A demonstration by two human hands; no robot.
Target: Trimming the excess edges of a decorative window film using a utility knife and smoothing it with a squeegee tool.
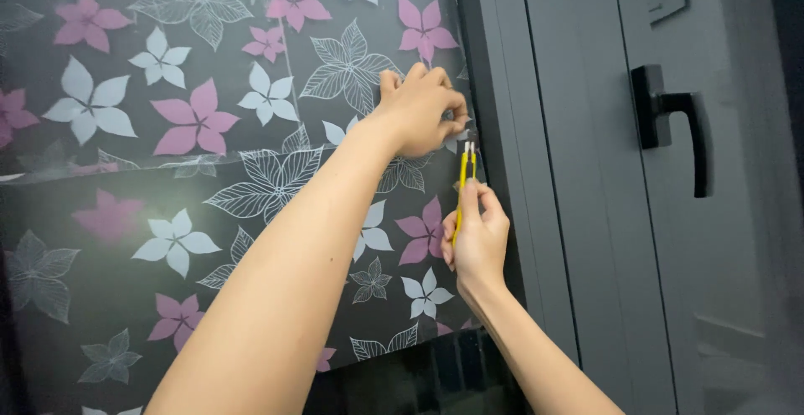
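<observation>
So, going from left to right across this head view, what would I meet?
Flowered window film → left hand pressing the film near its edge → right hand holding a yellow cutter → dark grey frame → black door handle.

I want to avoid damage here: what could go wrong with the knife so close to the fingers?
1. The yellow knife points up at the left hand pinching the flowered film; a slip might cut a finger.
2. The blade could scratch the dark frame beside it.
</observation>
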